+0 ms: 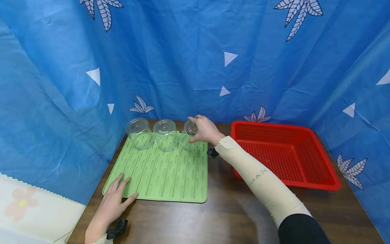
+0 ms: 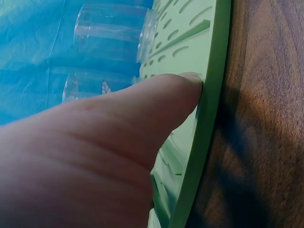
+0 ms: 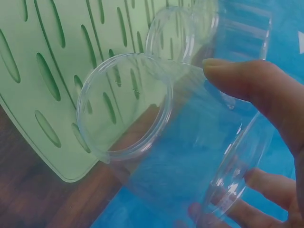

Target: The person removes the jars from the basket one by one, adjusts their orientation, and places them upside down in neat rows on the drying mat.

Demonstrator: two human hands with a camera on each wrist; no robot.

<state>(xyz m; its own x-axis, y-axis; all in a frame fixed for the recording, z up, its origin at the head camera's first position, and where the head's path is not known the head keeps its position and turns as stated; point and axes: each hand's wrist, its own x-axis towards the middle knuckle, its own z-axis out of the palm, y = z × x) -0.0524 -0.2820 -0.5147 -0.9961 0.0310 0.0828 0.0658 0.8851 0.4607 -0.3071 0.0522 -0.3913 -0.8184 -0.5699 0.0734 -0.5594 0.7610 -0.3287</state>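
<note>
My right hand (image 1: 206,130) grips a clear cup (image 1: 187,140) at the back right corner of the green ribbed mat (image 1: 164,176). In the right wrist view, the thumb (image 3: 237,76) lies along the cup's side while other fingers curl round its far side. Its round rim (image 3: 81,102) faces the mat. Two similar clear cups, a middle one (image 1: 166,134) and a left one (image 1: 139,132), stand in a row along the mat's back edge. Fingers spread, my left hand (image 1: 112,203) rests on the mat's front left corner, thumb by the edge.
A red plastic basket (image 1: 320,162) with perforated walls stands right of the mat on the dark wooden table (image 1: 225,213). Behind and at both sides hangs a blue patterned curtain (image 1: 189,61). A white floral cloth (image 1: 33,210) lies at the left.
</note>
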